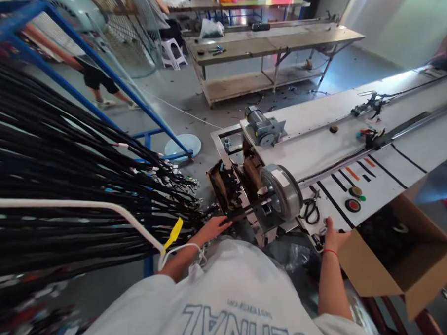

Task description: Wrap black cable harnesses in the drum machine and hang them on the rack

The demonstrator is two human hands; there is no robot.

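My left hand is beside the end of the machine table, its fingers closed on a dark cable that runs up toward a large round tape reel. At the near table edge is my right hand, thumb raised and fingers spread toward a cardboard box, with nothing visible in it. Black-handled scissors lie on the white table just beyond my right hand. A red-centred round disc and a tape roll lie farther right.
Many black cables hang on a blue frame at left. An open cardboard box stands at right. A motor sits on the table's far corner. Beyond are a workbench, a fan and other people.
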